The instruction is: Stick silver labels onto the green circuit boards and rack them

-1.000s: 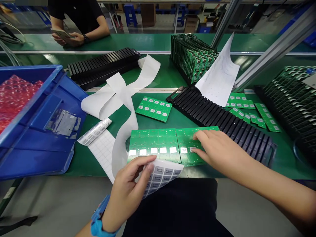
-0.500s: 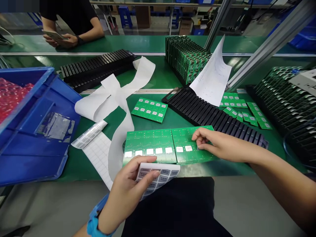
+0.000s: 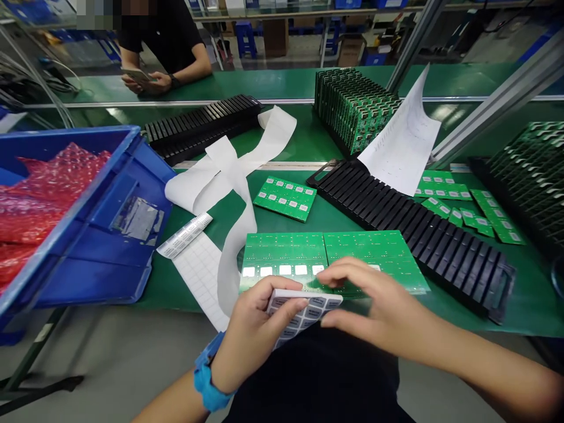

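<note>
One label sheet point(image 3: 308, 311): bowed, gripped in the left hand point(image 3: 258, 336), rows of grey printed labels showing, just in front of the near edge of two circuit-board panels.
Left fingers point(image 3: 282, 302): close together, clamped on the sheet's left end; blue wristband point(image 3: 209, 379) at the wrist.
Right hand point(image 3: 374, 299): low over the near edge of the panels, beside the label sheet.
Right fingers point(image 3: 339, 271): together and curved, slightly blurred; contact with the board impossible to tell.
Two circuit-board panels point(image 3: 326, 258): flat, side by side on the green bench mat point(image 3: 484, 311), white labels along the near edge of the left one.
Nearby: smaller green panel point(image 3: 285, 198) beyond; long white backing strip point(image 3: 233, 205) looping across the mat; gridded backing sheet point(image 3: 200, 276) and narrow label strip point(image 3: 184, 235) to the left.
Right side: black slotted rack point(image 3: 409, 235) alongside the panels; loose green board strips point(image 3: 443, 191) past it; loaded rack of boards point(image 3: 529, 188) at the edge.
Left side: blue plastic crate point(image 3: 101, 261) holding red bubble wrap point(image 3: 44, 200) and a silver bag point(image 3: 137, 218).
Far side: upright boards in a rack point(image 3: 355, 108); curled white paper point(image 3: 408, 141) against them; co-worker point(image 3: 161, 41) across the bench, black T-shirt, phone point(image 3: 136, 74) in hand.
</note>
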A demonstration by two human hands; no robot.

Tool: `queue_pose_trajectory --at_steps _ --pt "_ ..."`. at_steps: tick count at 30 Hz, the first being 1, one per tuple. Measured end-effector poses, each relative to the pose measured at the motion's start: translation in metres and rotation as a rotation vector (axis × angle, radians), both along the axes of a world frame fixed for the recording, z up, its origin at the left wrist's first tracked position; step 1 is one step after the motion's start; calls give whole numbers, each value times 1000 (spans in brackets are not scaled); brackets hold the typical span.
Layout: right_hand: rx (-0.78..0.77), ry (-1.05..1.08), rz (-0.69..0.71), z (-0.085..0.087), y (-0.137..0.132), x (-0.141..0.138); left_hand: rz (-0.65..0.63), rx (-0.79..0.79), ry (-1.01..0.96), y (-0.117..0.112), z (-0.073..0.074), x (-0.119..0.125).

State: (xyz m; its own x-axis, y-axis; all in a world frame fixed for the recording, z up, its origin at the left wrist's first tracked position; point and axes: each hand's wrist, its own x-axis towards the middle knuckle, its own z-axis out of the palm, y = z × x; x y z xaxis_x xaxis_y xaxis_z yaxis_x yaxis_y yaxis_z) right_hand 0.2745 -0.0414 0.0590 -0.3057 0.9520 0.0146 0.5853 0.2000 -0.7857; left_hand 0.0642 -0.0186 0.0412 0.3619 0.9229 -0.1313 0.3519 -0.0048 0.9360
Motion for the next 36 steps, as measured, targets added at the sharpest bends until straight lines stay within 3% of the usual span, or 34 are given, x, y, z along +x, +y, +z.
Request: queue_pose_trajectory --at_steps 2,5,12,17,21,23,26,28,36 --pt "-110 82 22 0 4 -16 8 68 10 -1 1 -1" --pt "-138 132 15 -2 6 -27 10 156 9 -2 0 -4" --pt "-177 176 35 -4 2 -19 29 236 11 2 -4 -8" --pt "8 162 8 0 4 -19 20 213 52 5 -2 -7" --pt "60 187 -152 13 11 13 123 175 90 5 -2 -5" --pt "-85 51 -231 18 17 45 162 142 78 5 -1 -3" --pt "-350 -235 -174 16 25 91 122 101 34 4 2 -1" --pt "-425 -345 -135 10 26 108 80 74 -5 2 3 2" --pt "-405 -374 -89 1 21 107 55 107 33 2 3 5"
